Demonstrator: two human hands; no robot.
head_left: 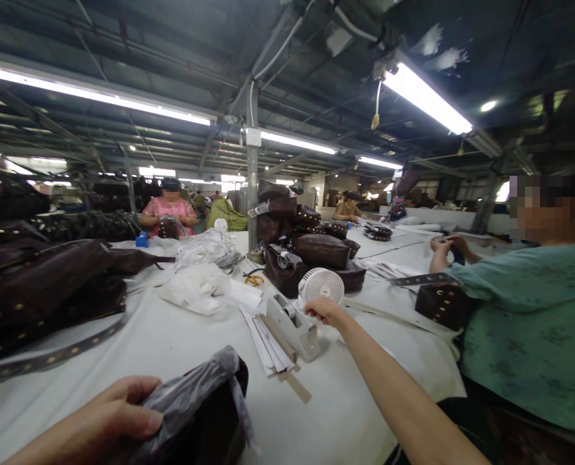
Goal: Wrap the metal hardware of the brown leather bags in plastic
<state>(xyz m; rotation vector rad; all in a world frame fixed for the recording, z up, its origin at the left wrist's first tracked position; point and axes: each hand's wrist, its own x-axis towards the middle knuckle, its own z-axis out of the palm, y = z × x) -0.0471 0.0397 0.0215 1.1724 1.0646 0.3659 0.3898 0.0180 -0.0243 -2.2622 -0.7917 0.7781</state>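
The left hand [94, 413] is closed around a dark bag [205, 413] sleeved in gray plastic, at the bottom of the frame. The right hand [324, 311] is curled, reaching out just above a tape dispenser [292, 326] and beside a small white fan [321, 285]; whether it grips anything, I cannot tell.

The bag stands roughly upright, its long axis running from the bottom edge up and slightly right, with the plastic bunched at the top. It sits at the near edge of a long table [345, 413] covered in white. Paper strips [268, 345] lie by the dispenser, and loose plastic bags [195, 287] sit farther up.

Brown bags [307, 252] are piled at center, studded ones [45, 290] at left, with a studded strap [50, 352] below them. A co-worker in green [534, 323] sits at right, hands on a dark piece; another in pink [168, 216] sits across the table. Above — a factory ceiling with fluorescent tubes [426, 97] and a steel post [252, 187].
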